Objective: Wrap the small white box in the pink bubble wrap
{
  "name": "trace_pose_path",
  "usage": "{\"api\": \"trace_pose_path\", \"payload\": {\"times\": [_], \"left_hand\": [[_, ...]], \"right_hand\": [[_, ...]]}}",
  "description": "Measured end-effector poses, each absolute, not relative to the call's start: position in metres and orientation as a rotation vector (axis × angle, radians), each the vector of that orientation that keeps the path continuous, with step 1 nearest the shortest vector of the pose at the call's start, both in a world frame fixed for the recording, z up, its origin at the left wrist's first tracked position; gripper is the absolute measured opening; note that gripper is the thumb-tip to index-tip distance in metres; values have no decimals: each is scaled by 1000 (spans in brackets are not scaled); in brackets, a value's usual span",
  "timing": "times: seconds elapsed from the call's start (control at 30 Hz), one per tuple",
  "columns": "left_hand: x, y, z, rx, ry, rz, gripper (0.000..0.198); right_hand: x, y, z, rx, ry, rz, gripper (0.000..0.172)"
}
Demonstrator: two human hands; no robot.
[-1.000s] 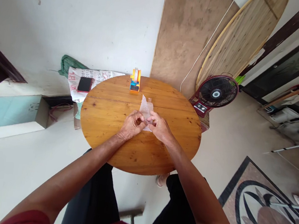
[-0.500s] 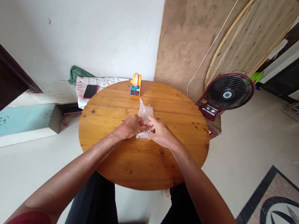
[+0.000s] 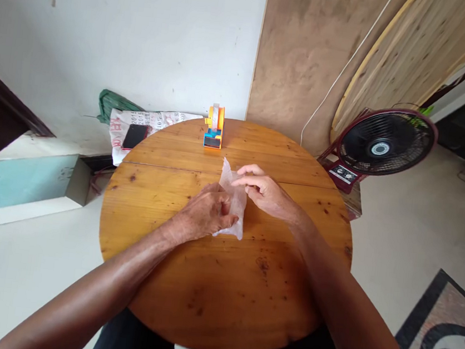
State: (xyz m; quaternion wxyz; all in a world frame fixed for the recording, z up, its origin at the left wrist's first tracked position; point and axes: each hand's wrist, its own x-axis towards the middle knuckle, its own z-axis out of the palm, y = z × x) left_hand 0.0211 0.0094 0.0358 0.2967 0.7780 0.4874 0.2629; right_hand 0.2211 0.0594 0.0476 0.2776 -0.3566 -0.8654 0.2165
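Observation:
A small clear plastic bag [image 3: 237,206] lies near the middle of the round wooden table [image 3: 220,285]. My left hand [image 3: 206,216] rests on the bag's left side, fingers curled and pressing it down. Just to the bag's right, my right hand [image 3: 266,192] hovers at its top edge with fingers bent and slightly apart, fingertips touching the plastic. An orange and blue tape dispenser [image 3: 214,126] stands upright at the far edge of the table, well beyond both hands.
A dark red floor fan [image 3: 380,149] stands right of the table. A black phone [image 3: 135,136] lies on a printed white sack [image 3: 154,123] at the far left. Wooden boards [image 3: 414,55] lean on the wall behind. A patterned rug [image 3: 445,327] covers the floor at right.
My view has moved closer over the table. The bag, earlier pinched between both hands, now lies flatter under my left hand. My right hand has loosened and shifted to its top edge.

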Motion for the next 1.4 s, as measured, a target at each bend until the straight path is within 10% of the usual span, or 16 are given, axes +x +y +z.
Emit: {"api": "trace_pose_path", "payload": {"times": [0.53,0.73,0.97,1.4], "left_hand": [[23,11,19,1981,1171,785,23],[24,12,18,1935,1168,798,24],[22,13,18,2064,1140,844,24],[24,3,34,2021,1265,772,18]], "right_hand": [[227,48,52,-1173,-2407,12,24],[213,49,38,-1181,-2263,121,42],[209,48,35,-1350,-2118,287,3],[219,47,55,-1206,-2080,998,9]]}}
